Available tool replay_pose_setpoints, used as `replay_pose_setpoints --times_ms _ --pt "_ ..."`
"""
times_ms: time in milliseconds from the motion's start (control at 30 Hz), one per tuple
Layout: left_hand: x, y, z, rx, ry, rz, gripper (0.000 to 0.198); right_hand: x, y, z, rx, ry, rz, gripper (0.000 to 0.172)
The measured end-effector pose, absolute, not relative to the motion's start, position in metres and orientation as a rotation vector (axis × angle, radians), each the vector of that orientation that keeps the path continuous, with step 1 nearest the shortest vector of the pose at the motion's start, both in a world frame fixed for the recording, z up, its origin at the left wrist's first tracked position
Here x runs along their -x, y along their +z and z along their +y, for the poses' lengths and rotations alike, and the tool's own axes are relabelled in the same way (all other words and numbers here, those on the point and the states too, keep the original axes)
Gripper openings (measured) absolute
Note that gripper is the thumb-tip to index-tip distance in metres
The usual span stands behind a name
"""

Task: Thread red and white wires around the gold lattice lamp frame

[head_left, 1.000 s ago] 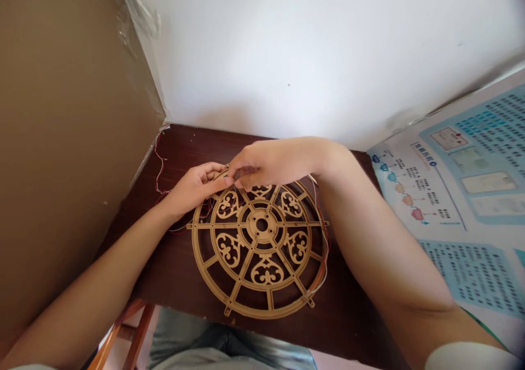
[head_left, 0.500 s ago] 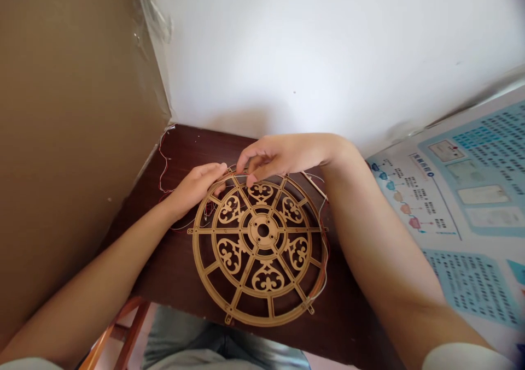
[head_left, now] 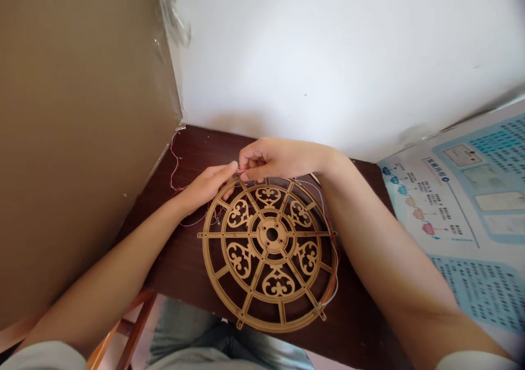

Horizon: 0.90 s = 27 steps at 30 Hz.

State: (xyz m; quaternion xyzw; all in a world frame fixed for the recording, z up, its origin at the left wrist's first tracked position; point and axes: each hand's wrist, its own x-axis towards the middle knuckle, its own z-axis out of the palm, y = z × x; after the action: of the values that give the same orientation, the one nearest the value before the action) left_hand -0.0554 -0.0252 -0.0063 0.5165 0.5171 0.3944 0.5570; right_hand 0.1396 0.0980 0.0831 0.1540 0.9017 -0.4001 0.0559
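A round tan lattice wheel (head_left: pixel 262 239) with scroll-shaped cut-outs and small tabs stands tilted over the dark table, its lower rim near the table's front edge. My left hand (head_left: pixel 207 188) is closed on its upper left rim, thumb on top and fingers curled beneath. Just right of it, my right hand (head_left: pixel 270 159) pinches a thin red-and-white wire (head_left: pixel 243 171) at the top of the rim. A pale stretch of wire (head_left: pixel 337 274) bows out along the wheel's right side. The right fingertips are partly hidden behind the hand.
Loose red and white wires (head_left: pixel 175 165) lie on the dark brown table (head_left: pixel 213 143) at the left. A brown panel (head_left: pixel 82 140) rises on the left, a white wall (head_left: pixel 320 58) behind. A printed poster sheet (head_left: pixel 463 195) stands at the right. A wooden stool (head_left: pixel 137 326) is below.
My right thumb and fingers have closed into a pinch on the wire and shifted to the wheel's rim beside my left hand. The wire there has come up off the wheel's face.
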Motion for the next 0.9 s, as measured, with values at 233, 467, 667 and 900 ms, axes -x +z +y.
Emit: replay_pose_setpoints --times_ms 233,467,667,900 --pt "0.057 -0.005 -0.024 -1.247 0.907 1.216 0.073 -0.128 0.082 0.087 -0.509 -1.104 2.762 0.009" --pt "0.058 -0.005 -0.024 -1.223 0.880 1.194 0.071 -0.135 0.083 0.093 -0.475 -1.367 2.586 0.012" --pt "0.059 -0.006 -0.024 -1.236 0.871 1.178 0.072 -0.132 0.082 0.090 -0.498 -1.259 2.737 0.013" --pt "0.057 -0.001 -0.023 -1.307 0.868 1.193 0.070 -0.127 0.084 0.083 -0.522 -0.973 2.809 0.006"
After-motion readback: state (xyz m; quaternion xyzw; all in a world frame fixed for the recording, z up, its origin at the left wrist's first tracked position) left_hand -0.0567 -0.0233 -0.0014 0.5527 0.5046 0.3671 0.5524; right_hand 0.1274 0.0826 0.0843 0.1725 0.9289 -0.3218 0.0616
